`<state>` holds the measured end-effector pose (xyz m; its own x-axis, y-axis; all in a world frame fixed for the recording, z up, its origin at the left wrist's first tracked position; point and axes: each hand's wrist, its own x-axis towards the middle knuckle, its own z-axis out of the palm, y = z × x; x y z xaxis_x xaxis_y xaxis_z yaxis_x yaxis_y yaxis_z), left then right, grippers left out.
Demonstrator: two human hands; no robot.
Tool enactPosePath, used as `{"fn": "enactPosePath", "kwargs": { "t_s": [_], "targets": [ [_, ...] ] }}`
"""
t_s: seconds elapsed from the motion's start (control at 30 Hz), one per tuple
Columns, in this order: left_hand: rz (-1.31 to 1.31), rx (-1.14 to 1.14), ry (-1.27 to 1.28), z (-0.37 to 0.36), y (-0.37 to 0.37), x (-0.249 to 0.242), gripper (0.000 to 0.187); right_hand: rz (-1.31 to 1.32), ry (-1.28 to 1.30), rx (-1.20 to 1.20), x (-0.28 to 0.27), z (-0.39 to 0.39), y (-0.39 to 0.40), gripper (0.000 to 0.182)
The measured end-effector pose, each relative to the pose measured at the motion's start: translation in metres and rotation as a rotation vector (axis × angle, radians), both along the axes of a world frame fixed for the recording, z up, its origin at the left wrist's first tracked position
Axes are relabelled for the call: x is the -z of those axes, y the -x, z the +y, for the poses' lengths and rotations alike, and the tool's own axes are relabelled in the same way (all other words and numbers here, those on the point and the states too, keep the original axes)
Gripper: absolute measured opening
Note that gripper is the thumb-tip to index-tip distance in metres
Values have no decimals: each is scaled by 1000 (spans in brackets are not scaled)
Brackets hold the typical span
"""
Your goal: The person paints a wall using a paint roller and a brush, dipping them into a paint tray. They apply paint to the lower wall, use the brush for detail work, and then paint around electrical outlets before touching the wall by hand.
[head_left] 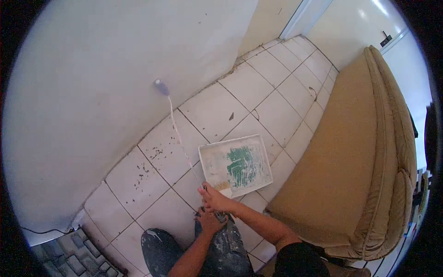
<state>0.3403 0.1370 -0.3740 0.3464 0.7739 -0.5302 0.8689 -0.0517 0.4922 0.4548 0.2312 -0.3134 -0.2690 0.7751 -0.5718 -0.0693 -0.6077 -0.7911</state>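
Observation:
A mini paint roller [162, 87] with a pale purple sleeve rests against the lower white wall on a long, thin, paint-coated rod. My right hand [215, 198] is closed around the near end of that rod. Just below it, close to my knee, my left hand [212, 222] is curled in line with the rod; its grip is partly hidden. A paint tray [213, 159], smeared white and green, sits on the floor beyond my hands. Beside my right hand, a paintbrush [222, 187] with tan bristles overlaps the tray's near edge.
The white wall [106, 78] runs along the left, above a tiled floor [281, 101] strewn with dark flakes. A brown sofa [330, 171] stands close on the right. At lower left lies a grey patterned surface [74, 256] with a dark cable [46, 232] behind it.

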Motion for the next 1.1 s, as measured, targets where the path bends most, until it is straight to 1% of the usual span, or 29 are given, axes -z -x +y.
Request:
{"fn": "enactPosePath", "kwargs": {
  "t_s": [0.03,0.1,0.13,0.2,0.27,0.3,0.33,0.37,0.4,0.43,0.5,0.53,0.63,0.73,0.8,0.93,0.97,1.07,1.1],
  "targets": [
    [16,4,46,6,-4,-7,85,-69,70,7,-52,9,-6,33],
    [50,11,133,14,-8,-17,84,8,113,16,-46,5,-10,32],
    [42,9,111,12,-9,-13,85,48,129,17,-39,6,-12,31],
    [32,-5,62,4,-6,5,87,-64,-216,-26,5,-5,-8,30],
    [-93,-221,1,-16,-4,39,90,-21,-212,29,11,-1,4,29],
    [-153,-325,-28,-22,-4,48,92,71,-35,107,-9,10,11,29],
    [-57,-235,17,-15,-8,30,93,160,144,185,-21,23,14,28],
    [41,-143,63,3,-16,-8,94,87,7,219,-9,35,11,29],
    [136,-50,109,17,-20,-28,95,40,-34,244,-10,55,3,30],
    [125,-56,134,22,-19,-28,95,-10,-75,269,-11,74,-5,30],
    [101,-54,192,26,-17,-27,95,-31,-34,358,-25,120,-35,32],
    [95,-51,193,27,-16,-26,95,-29,-55,430,-19,134,-48,32],
    [80,-43,186,31,-14,-25,93,20,-59,456,-18,151,-79,33],
    [79,-30,185,29,-15,-23,94,94,-38,518,2,134,-79,32],
    [87,-24,192,30,-14,-19,95,-30,-110,552,11,116,-82,30],
    [118,-40,169,33,-17,-30,96,-192,-234,661,22,101,-90,26],
    [127,-41,163,31,-20,-27,96,-177,-267,703,25,107,-95,26],
    [121,-38,162,30,-25,-23,97,-461,-449,707,14,153,-131,28],
    [118,-37,167,28,-24,-23,98,-373,-381,648,-7,168,-141,30]
  ]
}}
